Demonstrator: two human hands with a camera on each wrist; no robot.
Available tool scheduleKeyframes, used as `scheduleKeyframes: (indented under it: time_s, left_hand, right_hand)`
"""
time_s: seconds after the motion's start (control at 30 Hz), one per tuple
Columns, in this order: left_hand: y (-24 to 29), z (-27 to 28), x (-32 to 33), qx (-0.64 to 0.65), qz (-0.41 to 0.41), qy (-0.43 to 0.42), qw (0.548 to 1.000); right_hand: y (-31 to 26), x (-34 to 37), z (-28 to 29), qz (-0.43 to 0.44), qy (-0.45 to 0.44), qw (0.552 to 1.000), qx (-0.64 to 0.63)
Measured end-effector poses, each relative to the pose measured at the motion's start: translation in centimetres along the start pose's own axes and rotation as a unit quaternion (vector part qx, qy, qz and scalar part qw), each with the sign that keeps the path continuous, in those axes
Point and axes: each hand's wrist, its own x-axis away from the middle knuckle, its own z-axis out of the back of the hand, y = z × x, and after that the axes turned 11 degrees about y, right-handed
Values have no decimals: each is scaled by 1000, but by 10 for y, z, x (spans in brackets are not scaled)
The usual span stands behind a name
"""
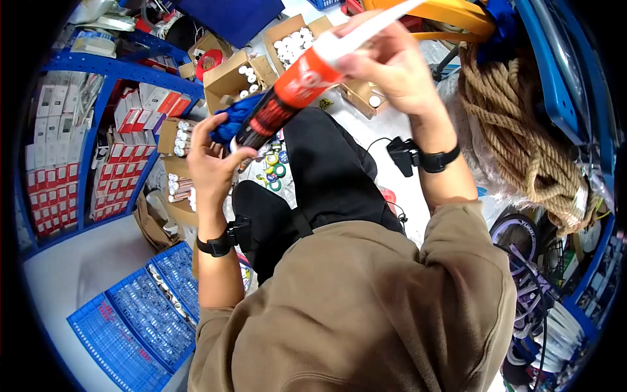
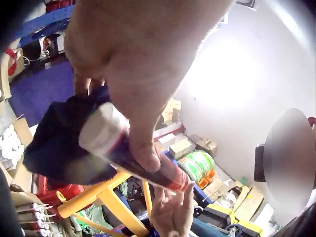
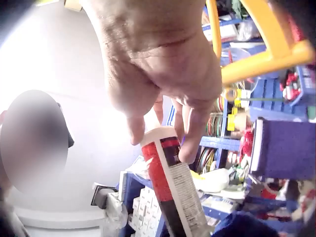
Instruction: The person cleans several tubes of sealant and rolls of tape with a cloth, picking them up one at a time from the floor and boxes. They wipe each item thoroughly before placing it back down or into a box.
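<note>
From where I stand, the red-and-black cartridge [image 1: 287, 98] is up in the air, slanted across the person's bent knees, its white nozzle [image 1: 375, 29] pointing up and away to the right. The right hand [image 1: 392, 72] has it by the nozzle end, thumb on one side of the rim and fingers on the other, opened only as wide as the tube. The left hand [image 1: 212, 157] is bent round the lower end, thumb laid along the barrel, with a bunched blue cloth [image 1: 238, 117] between its fingers and the tube.

Room is tight at both sides. By the right forearm hangs a thick coil of rope [image 1: 516, 117], and the yellow frame [image 1: 457, 19] stands near the nozzle in the view from above. On the left, the edge of a blue shelf [image 1: 98, 63] packed with small boxes runs along, with blue trays [image 1: 130, 326] lower down near the left elbow. Ahead, open cardboard boxes [image 1: 219, 81] of white-capped tubes crowd past the knees, leaving a small stretch of pale floor [image 1: 346, 124] between. The freest space is the air around the cartridge itself.
</note>
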Motion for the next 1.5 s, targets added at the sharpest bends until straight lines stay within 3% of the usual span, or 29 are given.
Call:
scheduleKeyframes:
  time_s: [0.07,0.1,0.2,0.23,0.37,0.43,0.5,0.57,0.63,0.7,0.8,0.83,1.13,1.3,1.5]
  left_hand:
    - [-5,4,6,72,60,94,991]
    - [-19,2,-2,-24,104,154,982]
    - [-44,17,-7,62,115,234,963]
    - [-49,23,-4,65,136,239,959]
    - [-71,34,5,100,141,273,946]
    - [-72,30,9,116,159,299,934]
    - [-71,30,11,124,172,281,936]
    - [-75,31,12,126,162,285,936]
    - [-83,39,14,117,233,242,934]
    - [-72,30,13,110,236,261,929]
    - [-73,30,16,90,251,247,932]
    - [-70,26,16,88,250,249,932]
    - [-56,21,22,51,257,222,939]
    - [-54,22,25,53,238,218,945]
    - [-52,23,28,45,217,232,947]
  right_hand:
    - [-13,6,17,11,30,999,-27]
    - [-10,-2,29,24,45,999,11]
    - [2,-11,58,13,5,987,161]
    - [15,-14,65,-12,14,973,231]
    - [98,-26,102,28,14,878,478]
    - [162,-26,138,-40,40,848,526]
    - [212,-18,163,-113,94,820,554]
    - [267,-5,192,-134,138,822,536]
    - [318,7,217,-156,170,825,516]
    - [350,22,224,-185,203,813,513]
    - [371,36,223,-236,139,762,587]
    - [377,41,220,-260,170,761,570]
    - [400,43,209,-315,138,716,608]
    - [411,33,208,-274,124,714,632]
    - [385,19,199,-280,18,661,695]
